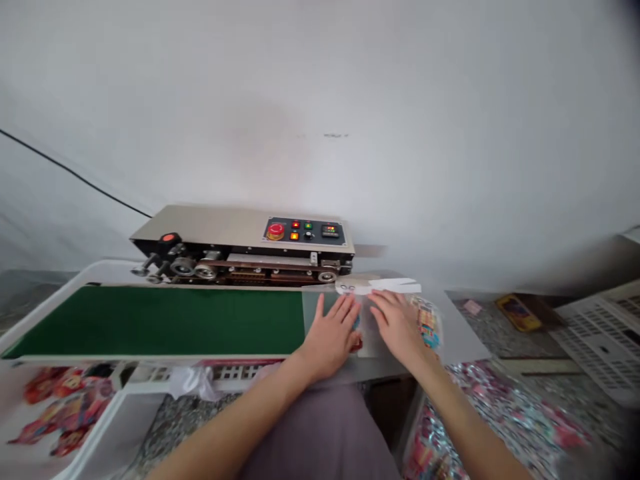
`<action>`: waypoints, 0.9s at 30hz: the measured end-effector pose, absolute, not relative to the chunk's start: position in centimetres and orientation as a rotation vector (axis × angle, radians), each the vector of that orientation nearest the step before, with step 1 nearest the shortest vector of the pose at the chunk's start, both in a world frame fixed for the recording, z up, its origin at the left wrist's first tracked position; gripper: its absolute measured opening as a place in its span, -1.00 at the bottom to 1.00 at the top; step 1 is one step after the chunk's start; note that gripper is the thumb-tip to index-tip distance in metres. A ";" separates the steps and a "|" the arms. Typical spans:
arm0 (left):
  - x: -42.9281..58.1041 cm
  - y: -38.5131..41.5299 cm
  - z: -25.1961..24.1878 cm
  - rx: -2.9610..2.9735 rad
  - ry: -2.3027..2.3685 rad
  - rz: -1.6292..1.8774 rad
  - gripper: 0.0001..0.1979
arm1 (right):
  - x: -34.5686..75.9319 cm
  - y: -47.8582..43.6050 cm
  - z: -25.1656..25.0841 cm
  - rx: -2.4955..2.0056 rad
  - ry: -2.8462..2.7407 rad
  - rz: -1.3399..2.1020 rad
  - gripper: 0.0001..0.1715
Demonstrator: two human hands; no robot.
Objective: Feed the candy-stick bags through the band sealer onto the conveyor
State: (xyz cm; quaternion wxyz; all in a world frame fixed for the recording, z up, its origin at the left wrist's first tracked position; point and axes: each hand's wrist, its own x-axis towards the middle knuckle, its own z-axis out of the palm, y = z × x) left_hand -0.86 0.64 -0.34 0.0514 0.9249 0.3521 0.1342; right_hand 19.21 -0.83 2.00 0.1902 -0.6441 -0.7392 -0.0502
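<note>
My left hand [331, 337] and my right hand [400, 327] lie flat, fingers spread, on a clear plastic packet [429, 325] with colourful contents. The packet rests on the grey feed plate [463, 337] at the right end of the green conveyor belt [165, 320]. Both hands press the packet's near part, fingertips pointing toward the sealing machine [240, 243]. A white guide piece [377, 287] sits just beyond my fingertips at the machine's intake. The middle of the packet is hidden under my hands.
The machine's control panel [304, 231] shows a red stop button and lit indicators. A white crate [600, 330] stands at right, a yellow object [519, 313] behind it. Colourful packets [60, 407] lie in a tray at lower left, more [500, 413] at lower right. A white wall rises behind.
</note>
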 end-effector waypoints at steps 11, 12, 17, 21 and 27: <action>-1.5 1.0 -1.3 2.940 1.112 0.384 -0.41 | 16.4 1.0 2.9 -1.889 -2.081 0.021 -0.50; -1.5 1.2 -1.3 2.942 1.120 0.391 -0.41 | 17.1 0.1 2.9 -1.912 -2.059 -0.041 -0.50; -1.9 1.8 -1.2 2.946 1.122 0.414 -0.40 | 21.9 -5.6 1.1 -2.237 -1.767 -0.491 -0.53; -2.3 1.6 -1.0 2.936 1.184 0.424 -0.43 | 22.7 -7.2 -1.0 -2.395 -1.678 -0.510 -0.38; -4.7 1.7 -0.4 2.892 1.359 0.353 -0.47 | 16.8 -3.8 -1.0 -2.248 -1.899 -0.308 -0.37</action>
